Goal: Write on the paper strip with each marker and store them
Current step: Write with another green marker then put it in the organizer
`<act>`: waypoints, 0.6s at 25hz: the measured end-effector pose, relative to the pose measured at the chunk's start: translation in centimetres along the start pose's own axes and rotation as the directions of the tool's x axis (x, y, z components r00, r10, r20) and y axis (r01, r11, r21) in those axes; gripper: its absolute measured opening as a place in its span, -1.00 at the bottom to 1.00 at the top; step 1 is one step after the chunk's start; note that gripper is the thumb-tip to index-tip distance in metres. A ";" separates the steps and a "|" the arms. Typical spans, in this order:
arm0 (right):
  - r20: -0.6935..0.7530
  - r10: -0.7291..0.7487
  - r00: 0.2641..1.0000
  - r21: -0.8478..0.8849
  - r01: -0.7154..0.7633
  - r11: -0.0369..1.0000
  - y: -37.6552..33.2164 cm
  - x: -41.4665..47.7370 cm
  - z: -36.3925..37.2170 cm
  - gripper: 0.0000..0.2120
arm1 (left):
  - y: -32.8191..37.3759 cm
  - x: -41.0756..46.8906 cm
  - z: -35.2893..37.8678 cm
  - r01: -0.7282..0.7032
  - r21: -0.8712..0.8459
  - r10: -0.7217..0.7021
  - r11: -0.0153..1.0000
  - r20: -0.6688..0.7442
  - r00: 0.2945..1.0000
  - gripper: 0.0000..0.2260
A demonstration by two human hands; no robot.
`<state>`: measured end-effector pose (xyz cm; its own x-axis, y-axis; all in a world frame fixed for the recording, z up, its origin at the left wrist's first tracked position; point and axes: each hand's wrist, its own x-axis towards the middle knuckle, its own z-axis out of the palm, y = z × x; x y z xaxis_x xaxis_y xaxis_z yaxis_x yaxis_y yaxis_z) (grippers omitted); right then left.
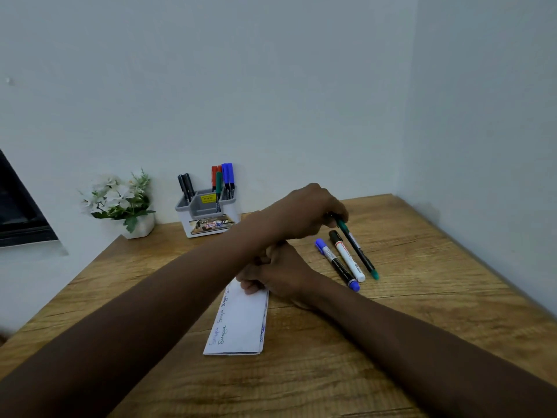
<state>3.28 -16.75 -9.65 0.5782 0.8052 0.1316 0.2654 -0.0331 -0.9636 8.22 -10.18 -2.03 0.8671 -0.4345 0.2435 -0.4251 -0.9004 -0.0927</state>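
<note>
Shown as 2 long bare forearms (168,300), skin uncovered from picture edge to wrist, ending in a bare left hand (304,212) and a bare right hand (278,274).

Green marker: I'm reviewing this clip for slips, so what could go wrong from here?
1. The left hand grips the green marker by one end only, so it may swing and knock the white marker and blue marker lying close beside it.
2. The left arm crosses above the right hand, which rests on the paper strip; a bump could shift the strip.
</note>
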 end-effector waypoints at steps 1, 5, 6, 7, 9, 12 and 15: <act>-0.006 -0.001 1.000 0.058 0.002 0.998 0.1 0.1 0.0 -0.98 | -0.6 -1.3 -0.6 0.032 -0.045 -0.033 0.998 -0.031 0.999 -0.74; -0.049 0.043 0.998 0.254 -0.030 0.967 -0.3 0.2 -0.1 -0.82 | -2.4 -7.6 -2.1 0.104 -0.177 -0.145 0.979 -0.238 0.960 -0.80; -0.066 0.051 0.996 0.306 -0.028 0.952 -0.3 0.3 -0.2 -0.82 | -2.7 -9.3 -2.3 0.130 -0.202 -0.185 0.971 -0.280 0.942 -0.80; -0.073 0.050 0.996 0.346 -0.022 0.938 -0.2 0.3 -0.3 -0.82 | -3.0 -11.1 -2.2 0.159 -0.228 -0.226 0.961 -0.306 0.925 -0.79; -0.056 0.046 0.997 0.379 -0.021 0.925 -0.3 0.2 -0.2 -0.74 | -3.1 -14.2 -1.8 0.210 -0.293 -0.301 0.933 -0.313 0.901 -0.79; -0.060 0.071 0.996 0.297 -0.050 0.954 -0.9 -0.2 0.1 -0.44 | -2.6 -17.0 -0.8 0.193 -0.378 -0.326 0.905 -0.327 0.887 -0.82; -0.149 0.127 0.981 0.128 -0.108 0.986 -1.2 -0.4 0.4 -0.31 | -2.3 -18.0 0.0 0.170 -0.420 -0.323 0.891 -0.327 0.888 -0.81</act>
<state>2.41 -16.74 -8.61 0.7156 0.6972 0.0413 0.1001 -0.0438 -0.9940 -6.41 -0.25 -6.23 0.8225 -0.0871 0.5621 -0.3407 -0.8667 0.3642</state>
